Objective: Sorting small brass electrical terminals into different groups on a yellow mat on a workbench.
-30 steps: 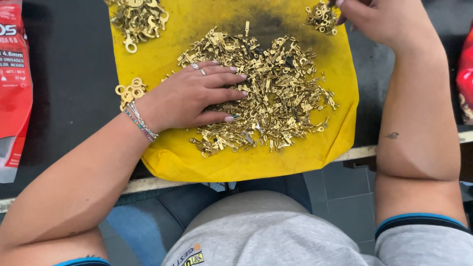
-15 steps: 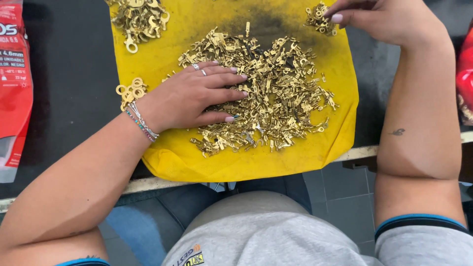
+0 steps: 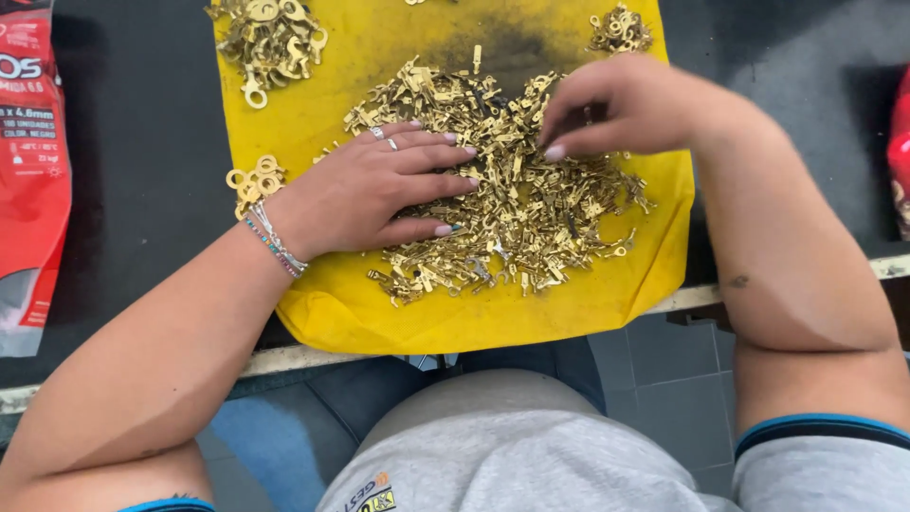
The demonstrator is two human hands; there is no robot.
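A red plastic bag (image 3: 33, 161) with white print lies flat at the far left — another red package (image 3: 899, 161) peeks in at the right edge.

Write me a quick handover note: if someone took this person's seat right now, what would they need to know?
Left hand: flat, palm down on the big heap of brass terminals, gripping nothing.
Right hand: fingertips pinching into the heap's upper right; whether it holds a piece is hidden.
Done: three small sorted piles on the yellow cloth: large ring terminals, rings by the wrist, small pile.
Left: most of the heap is unsorted.
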